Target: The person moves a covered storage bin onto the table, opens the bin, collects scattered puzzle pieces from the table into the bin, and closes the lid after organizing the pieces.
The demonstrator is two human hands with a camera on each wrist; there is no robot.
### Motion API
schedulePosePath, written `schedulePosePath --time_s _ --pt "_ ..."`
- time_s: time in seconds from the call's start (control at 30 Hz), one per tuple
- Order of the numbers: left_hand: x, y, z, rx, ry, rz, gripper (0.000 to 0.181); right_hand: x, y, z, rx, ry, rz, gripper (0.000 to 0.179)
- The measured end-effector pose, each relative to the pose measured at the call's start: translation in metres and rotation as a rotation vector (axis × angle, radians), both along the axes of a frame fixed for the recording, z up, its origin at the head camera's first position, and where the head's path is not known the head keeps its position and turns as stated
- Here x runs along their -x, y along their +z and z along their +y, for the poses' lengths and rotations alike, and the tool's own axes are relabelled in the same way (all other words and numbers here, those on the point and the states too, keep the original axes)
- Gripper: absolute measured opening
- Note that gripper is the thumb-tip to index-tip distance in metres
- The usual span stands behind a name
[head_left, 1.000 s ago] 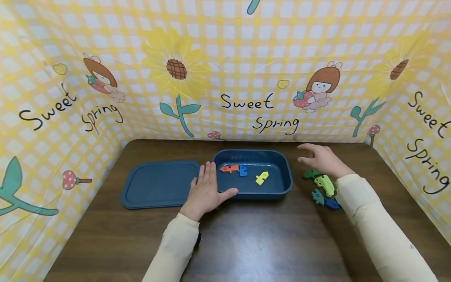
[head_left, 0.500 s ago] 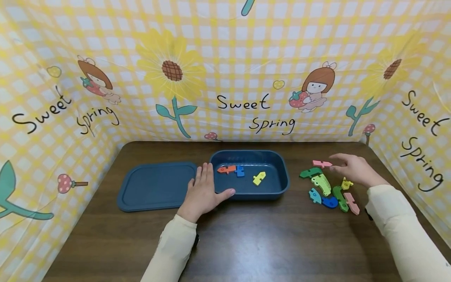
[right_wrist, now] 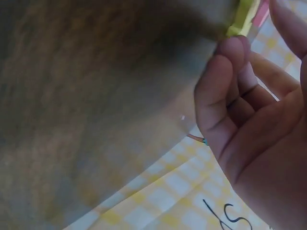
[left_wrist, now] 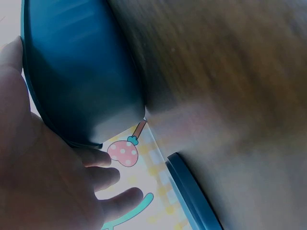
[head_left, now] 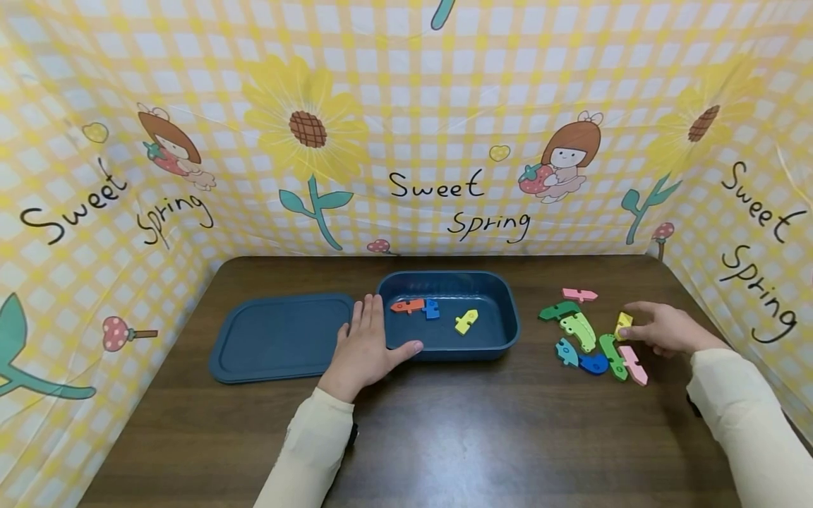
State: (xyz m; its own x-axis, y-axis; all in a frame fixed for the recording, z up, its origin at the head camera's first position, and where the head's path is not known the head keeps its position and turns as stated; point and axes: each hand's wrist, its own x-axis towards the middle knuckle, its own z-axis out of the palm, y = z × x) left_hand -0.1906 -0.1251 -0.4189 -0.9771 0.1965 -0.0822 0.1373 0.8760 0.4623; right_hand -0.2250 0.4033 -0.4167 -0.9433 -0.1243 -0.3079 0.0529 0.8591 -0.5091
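My left hand [head_left: 362,349] rests with straight fingers against the left end of a dark blue box [head_left: 447,353], thumb over its front rim. Inside the box lie an orange piece [head_left: 406,305], a blue piece [head_left: 432,309] and a yellow piece [head_left: 467,322]. On the right, my right hand [head_left: 667,330] pinches another yellow puzzle piece [head_left: 624,323] between thumb and forefinger, tilted up among the loose pieces. Close by lie a green piece [head_left: 612,358] and a pink piece [head_left: 633,365]. The right wrist view shows the other fingers [right_wrist: 213,91] curled.
A dark blue lid [head_left: 282,339] lies left of the box. More puzzle pieces lie on the table [head_left: 483,437]: pink [head_left: 579,294], dark green [head_left: 559,310], light green [head_left: 578,331], teal [head_left: 567,353] and blue [head_left: 593,363]. Patterned cloth [head_left: 406,127] surrounds the table's back and sides.
My right hand has moved right, past the far pink piece, then down to the yellow piece, which it now tilts up. The left hand has stayed at the box.
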Motion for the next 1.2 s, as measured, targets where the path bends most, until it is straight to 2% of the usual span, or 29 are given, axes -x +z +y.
schedulePosePath --time_s 0.13,0.37,0.73,1.2 --pt "0.000 0.000 0.000 -0.002 0.003 0.001 0.117 -0.001 -0.005 0.005 0.008 0.008 -0.043 0.092" --pt "0.001 -0.002 0.000 0.004 0.007 0.006 0.117 -0.001 -0.009 0.007 0.005 -0.009 -0.051 0.095" --pt "0.001 0.000 0.000 0.025 0.001 0.003 0.118 0.000 -0.015 0.007 -0.024 -0.015 -0.009 0.098" --pt "0.000 -0.001 0.000 0.008 0.003 -0.004 0.117 -0.002 -0.017 0.007 -0.022 -0.015 0.029 0.095"
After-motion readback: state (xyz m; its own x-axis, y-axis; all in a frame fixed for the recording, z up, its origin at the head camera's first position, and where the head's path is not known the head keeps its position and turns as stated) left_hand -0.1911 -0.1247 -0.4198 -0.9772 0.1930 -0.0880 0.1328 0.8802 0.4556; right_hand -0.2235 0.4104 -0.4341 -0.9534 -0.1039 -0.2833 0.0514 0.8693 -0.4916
